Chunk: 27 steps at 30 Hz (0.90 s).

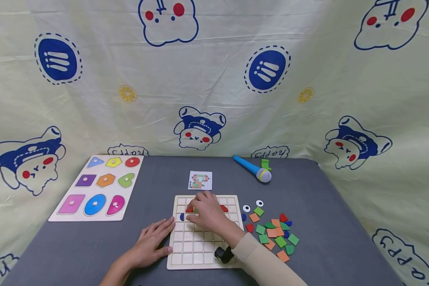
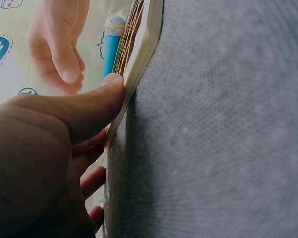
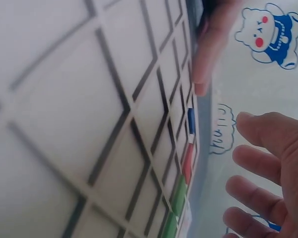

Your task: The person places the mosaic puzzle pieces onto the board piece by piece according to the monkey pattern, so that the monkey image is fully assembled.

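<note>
Beige sleeve (image 1: 264, 256) is crossing the grid board (image 1: 187, 248), loose tiles (image 1: 272, 233) lying at three o'clock. Left-wrist view: relaxed left hand (image 2: 49, 139) is thumbing its nine-o'clock edge; slipping could shift it. Right-wrist view: right hand (image 3: 294, 168) is hovering empty, loosely bent; brushing could dislodge the red piece (image 3: 187, 163).

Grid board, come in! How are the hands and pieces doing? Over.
Left hand touching edge of grid board. Right hand above it, apparently empty. Some pieces in, loose pieces to the right. Right hand partly covers grid board.
</note>
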Available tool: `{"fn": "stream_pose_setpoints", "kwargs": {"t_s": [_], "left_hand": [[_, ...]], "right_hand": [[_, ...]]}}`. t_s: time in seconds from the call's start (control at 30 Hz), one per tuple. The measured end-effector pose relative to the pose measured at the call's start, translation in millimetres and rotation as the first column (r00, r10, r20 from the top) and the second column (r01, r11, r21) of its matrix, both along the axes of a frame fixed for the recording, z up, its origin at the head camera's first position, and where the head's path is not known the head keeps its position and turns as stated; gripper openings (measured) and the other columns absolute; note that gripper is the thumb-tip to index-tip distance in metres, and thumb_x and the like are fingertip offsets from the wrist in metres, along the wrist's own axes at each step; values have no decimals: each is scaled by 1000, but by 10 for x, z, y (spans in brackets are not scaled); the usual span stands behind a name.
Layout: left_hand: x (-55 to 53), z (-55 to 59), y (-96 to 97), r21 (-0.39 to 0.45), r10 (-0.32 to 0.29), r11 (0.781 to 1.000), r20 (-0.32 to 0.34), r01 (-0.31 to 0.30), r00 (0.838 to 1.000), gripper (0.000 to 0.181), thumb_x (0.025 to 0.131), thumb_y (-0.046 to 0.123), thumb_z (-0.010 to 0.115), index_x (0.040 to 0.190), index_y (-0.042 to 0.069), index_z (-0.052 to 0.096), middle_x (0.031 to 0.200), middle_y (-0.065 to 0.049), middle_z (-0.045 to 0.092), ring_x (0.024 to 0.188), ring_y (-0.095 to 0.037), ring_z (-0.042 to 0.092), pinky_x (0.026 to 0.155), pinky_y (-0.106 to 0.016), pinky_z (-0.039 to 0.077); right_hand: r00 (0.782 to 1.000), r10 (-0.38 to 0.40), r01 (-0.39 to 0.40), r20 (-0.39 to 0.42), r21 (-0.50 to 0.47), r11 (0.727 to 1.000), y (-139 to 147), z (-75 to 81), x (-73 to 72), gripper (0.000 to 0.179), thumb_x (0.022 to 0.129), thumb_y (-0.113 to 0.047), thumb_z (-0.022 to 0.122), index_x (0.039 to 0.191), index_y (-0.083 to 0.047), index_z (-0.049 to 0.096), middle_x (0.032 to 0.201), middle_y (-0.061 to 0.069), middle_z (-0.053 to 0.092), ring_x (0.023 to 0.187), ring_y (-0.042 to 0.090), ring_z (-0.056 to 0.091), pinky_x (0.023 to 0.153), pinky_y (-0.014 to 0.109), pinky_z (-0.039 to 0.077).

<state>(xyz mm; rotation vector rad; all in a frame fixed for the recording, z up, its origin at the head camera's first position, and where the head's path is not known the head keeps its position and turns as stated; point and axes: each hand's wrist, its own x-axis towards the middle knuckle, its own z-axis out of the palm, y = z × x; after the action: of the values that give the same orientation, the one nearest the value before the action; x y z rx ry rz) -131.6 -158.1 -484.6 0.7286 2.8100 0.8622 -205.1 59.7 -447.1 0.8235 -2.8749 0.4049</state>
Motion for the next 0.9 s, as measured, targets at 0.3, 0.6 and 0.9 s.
{"fn": "stream_pose_setpoints", "kwargs": {"t_s": [0.3,0.6,0.9], "left_hand": [[-13,-6,-11,9,9,1000,29,-10,1000,67,88,35,62,145,10,38,154,-5,33,139,-36,29,101,-62,21],[-10,-1,-16,9,8,1000,35,-8,999,68,88,37,62,145,10,37,155,-4,32,139,-35,28,102,-62,20],[-22,-1,-16,10,8,1000,65,-9,998,70,88,38,62,146,11,35,155,-5,30,140,-36,26,103,-63,19]], "right_hand": [[1000,-15,12,-20,-114,993,385,22,92,21,78,-34,75,94,-20,73,94,-4,57,89,14,44,81,36,37],[990,-140,139,0,-143,980,992,-25,119,23,76,-30,78,94,-18,73,94,-3,59,91,15,44,79,37,36],[993,-117,118,18,-74,990,1589,-149,52,23,78,-27,76,99,-19,72,96,-2,58,87,13,41,76,35,32]]}}
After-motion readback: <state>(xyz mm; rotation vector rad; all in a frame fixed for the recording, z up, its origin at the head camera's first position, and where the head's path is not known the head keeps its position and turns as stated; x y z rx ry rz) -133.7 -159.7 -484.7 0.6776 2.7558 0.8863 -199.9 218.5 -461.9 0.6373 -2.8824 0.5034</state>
